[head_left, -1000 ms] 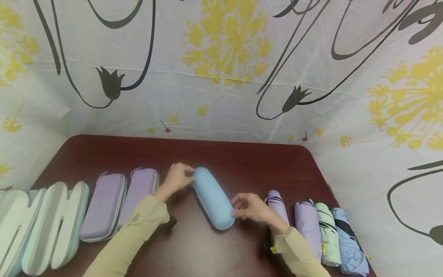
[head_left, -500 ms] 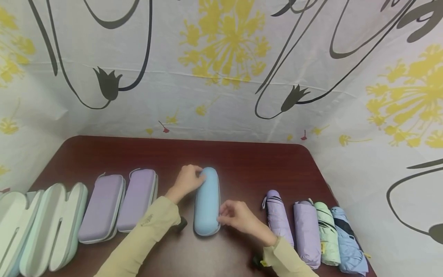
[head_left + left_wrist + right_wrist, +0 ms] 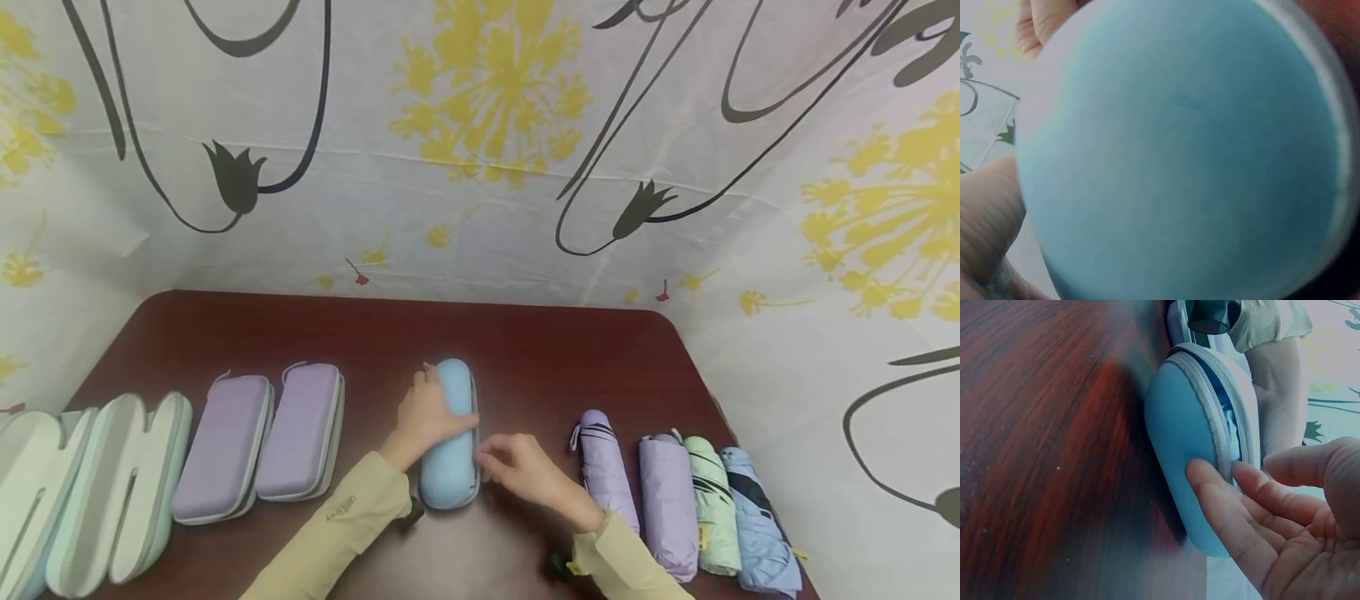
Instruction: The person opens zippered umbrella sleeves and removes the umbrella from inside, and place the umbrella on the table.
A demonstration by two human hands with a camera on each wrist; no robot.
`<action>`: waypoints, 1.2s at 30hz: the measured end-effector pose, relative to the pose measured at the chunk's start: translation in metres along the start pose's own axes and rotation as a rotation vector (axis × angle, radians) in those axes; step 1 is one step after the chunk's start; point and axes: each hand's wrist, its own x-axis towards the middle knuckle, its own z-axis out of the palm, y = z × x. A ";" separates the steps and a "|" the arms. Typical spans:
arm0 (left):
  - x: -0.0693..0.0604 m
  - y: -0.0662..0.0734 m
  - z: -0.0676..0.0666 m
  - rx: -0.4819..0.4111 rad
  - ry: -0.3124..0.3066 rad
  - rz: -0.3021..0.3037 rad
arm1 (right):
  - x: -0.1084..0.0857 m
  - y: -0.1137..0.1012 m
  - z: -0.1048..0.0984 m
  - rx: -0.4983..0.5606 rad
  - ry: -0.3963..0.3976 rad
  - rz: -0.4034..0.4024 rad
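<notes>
A light-blue zippered hard case (image 3: pixel 448 479) lies lengthwise near the middle of the table. My left hand (image 3: pixel 425 412) grips its far half, fingers along the left side and thumb across the top. In the left wrist view the rounded blue shell (image 3: pixel 1191 150) fills most of the picture. My right hand (image 3: pixel 525 471) is at the case's right side, fingertips at the seam. The right wrist view shows the zipper (image 3: pixel 1213 419) parted, with shiny blue material in the gap. Two fingertips touch near the seam; the thumb is close by. Whether they pinch a zipper pull is not visible.
Two lilac zippered cases (image 3: pixel 223 446) and several pale open cases (image 3: pixel 123 492) line the left side. At the right lie several folded umbrellas: lilac (image 3: pixel 606 467), a second lilac (image 3: pixel 667 508), green (image 3: pixel 712 512) and blue (image 3: pixel 759 525). A patterned curtain (image 3: pixel 480 208) hangs behind the table (image 3: pixel 555 350).
The blue case has turned from slanting to nearly straight, its seam now facing right. My left hand has moved from its far end to over its top. My right hand has shifted slightly left and nearer.
</notes>
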 end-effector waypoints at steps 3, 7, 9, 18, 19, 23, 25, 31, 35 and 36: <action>0.000 -0.004 -0.002 -0.042 -0.010 0.014 | -0.001 0.001 0.000 -0.006 0.013 -0.010; -0.001 -0.012 -0.010 -0.145 -0.036 0.026 | -0.002 0.004 -0.001 -0.005 0.019 -0.010; -0.003 -0.016 -0.015 -0.219 -0.063 0.005 | -0.001 0.004 -0.001 -0.002 0.015 -0.011; -0.009 -0.032 -0.028 -0.571 -0.215 -0.175 | 0.001 0.003 -0.001 -0.124 0.079 -0.022; -0.009 -0.034 -0.028 -0.600 -0.226 -0.185 | 0.002 0.003 0.000 -0.151 0.105 -0.015; -0.008 -0.042 -0.026 -0.691 -0.254 -0.227 | 0.009 -0.003 0.006 -0.287 0.237 0.014; -0.009 -0.045 -0.025 -0.727 -0.254 -0.244 | 0.014 -0.008 0.010 -0.350 0.294 0.029; -0.011 -0.050 -0.022 -0.850 -0.244 -0.269 | 0.031 -0.028 0.019 -0.432 0.311 0.098; -0.013 -0.049 -0.022 -0.896 -0.247 -0.273 | 0.041 -0.034 0.021 -0.490 0.256 0.221; -0.013 -0.049 -0.022 -0.902 -0.246 -0.273 | 0.043 -0.035 0.023 -0.505 0.235 0.255</action>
